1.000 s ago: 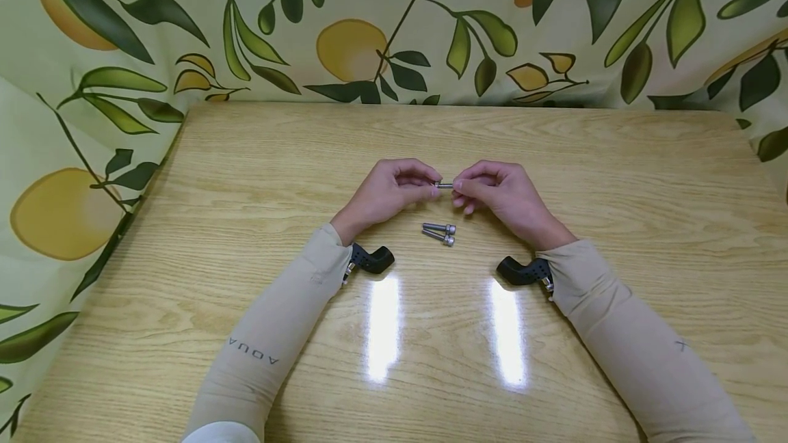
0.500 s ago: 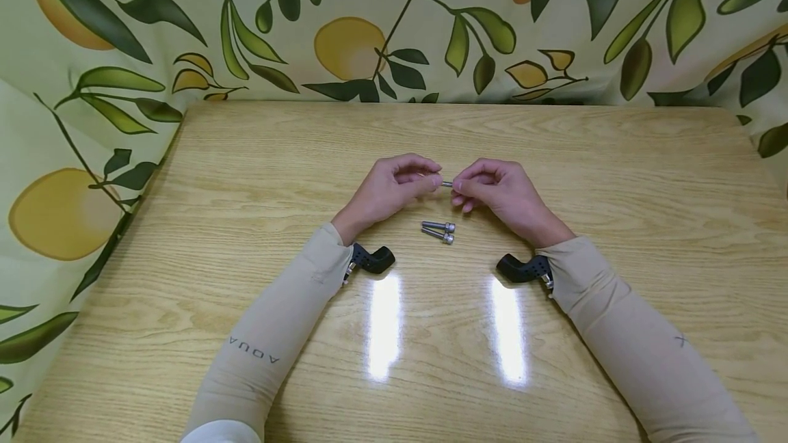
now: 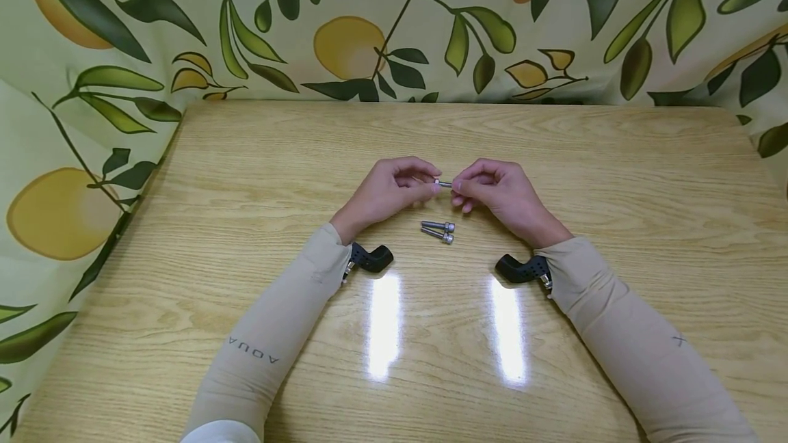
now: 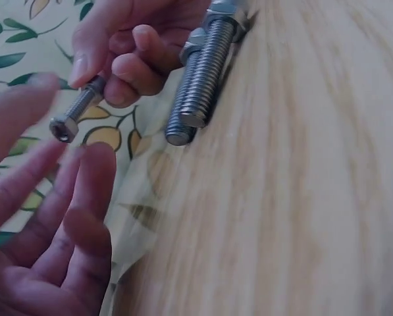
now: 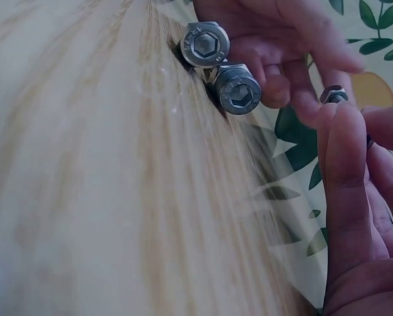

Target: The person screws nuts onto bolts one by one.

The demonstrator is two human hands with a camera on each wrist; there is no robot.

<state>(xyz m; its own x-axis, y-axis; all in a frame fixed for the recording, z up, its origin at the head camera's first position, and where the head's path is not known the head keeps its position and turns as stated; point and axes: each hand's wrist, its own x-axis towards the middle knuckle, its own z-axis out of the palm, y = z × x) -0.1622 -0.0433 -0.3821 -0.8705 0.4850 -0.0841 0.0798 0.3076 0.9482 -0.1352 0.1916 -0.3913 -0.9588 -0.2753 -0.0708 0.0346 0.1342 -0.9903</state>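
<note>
My right hand pinches a small bolt between thumb and fingertips, its head end hidden by the fingers. A hex nut sits at the bolt's free end, pointing toward my left hand. In the left wrist view, the left thumb and fingers stand spread on either side of the nut, apart from it. The nut also shows past the right fingertips in the right wrist view. Below the hands, two larger socket-head bolts lie side by side on the table, each with a nut near its head.
The wooden table spreads all around the hands. Behind it and at the left hangs a leaf-and-fruit patterned cloth. Black wrist-camera mounts jut inward from both sleeves, and two bright light reflections lie on the tabletop.
Half a second ago the left thumb and fingers closed over the nut end; now they have parted and the nut shows again. The right hand keeps its pinch, and the two larger bolts stay put.
</note>
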